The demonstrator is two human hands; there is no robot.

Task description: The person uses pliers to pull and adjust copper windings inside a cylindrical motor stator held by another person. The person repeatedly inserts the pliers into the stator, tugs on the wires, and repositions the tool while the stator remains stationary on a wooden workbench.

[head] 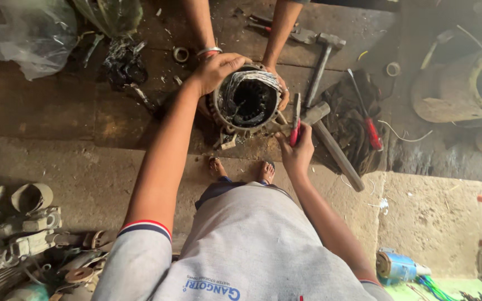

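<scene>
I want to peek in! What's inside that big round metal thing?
Inside the round metal motor shell there is a dark hollow ringed with slots and pale wire windings at the rim. Its bottom is lost in shadow, and the left hand covers one edge.
</scene>
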